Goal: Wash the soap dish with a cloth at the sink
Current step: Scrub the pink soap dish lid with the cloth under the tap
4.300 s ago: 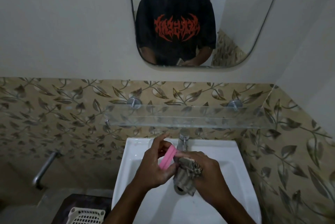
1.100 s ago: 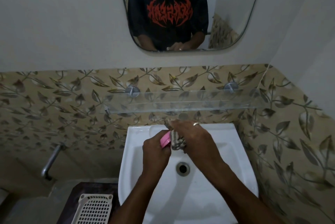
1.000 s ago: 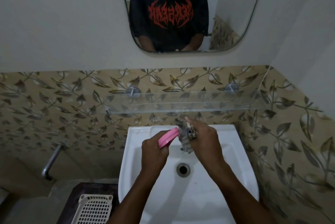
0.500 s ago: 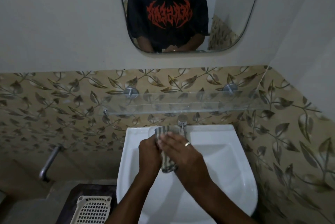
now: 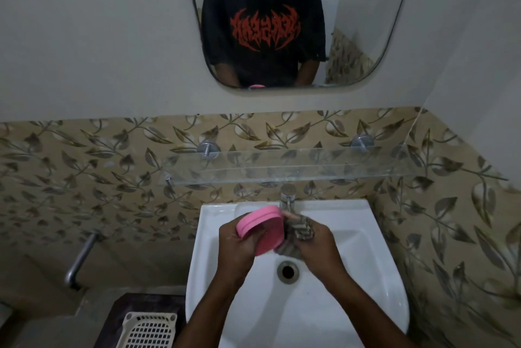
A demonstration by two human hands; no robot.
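Over the white sink (image 5: 366,277), my left hand (image 5: 235,243) grips a pink oval soap dish (image 5: 260,228), tilted with its flat side toward me. My right hand (image 5: 317,243) is closed on a bunched grey patterned cloth (image 5: 300,230), which presses against the dish's right edge. Both hands hover above the drain (image 5: 287,270), just in front of the chrome tap (image 5: 287,198).
A glass shelf (image 5: 282,170) juts from the leaf-patterned tiles above the sink. A mirror (image 5: 296,20) hangs higher up. At lower left are a white slotted basket (image 5: 148,330) on a dark surface and a metal pipe (image 5: 81,257) on the wall.
Half a second ago the cloth lay over the dish and hid it; now the pink dish is uncovered and turned up, with the cloth bunched at its right side.
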